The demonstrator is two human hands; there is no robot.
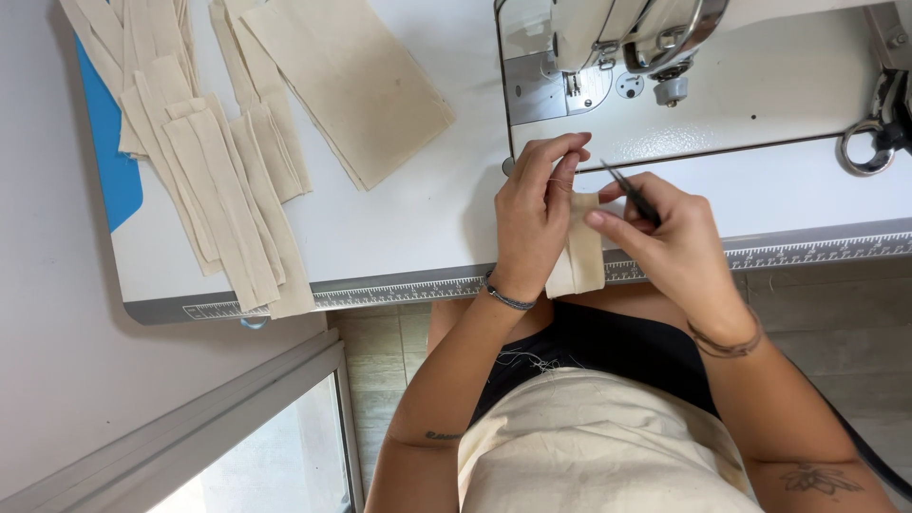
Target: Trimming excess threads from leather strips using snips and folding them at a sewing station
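My left hand (534, 214) pinches the top of a folded cream fabric strip (579, 255) that hangs down over the front edge of the white sewing table (418, 218). My right hand (665, 237) touches the strip's right side and holds a small dark pair of thread snips (629, 193), tips pointing up toward the strip's top edge. Both hands are just in front of the sewing machine (646, 47), below its needle area (573, 84).
Several cream fabric strips (218, 180) lie stacked at the table's left over a blue mat (109, 161). Wider cream pieces (347, 85) lie beside them. A ruler strip (399, 290) runs along the table's front edge. Cream cloth (589, 446) covers my lap. A window frame (190, 427) is at lower left.
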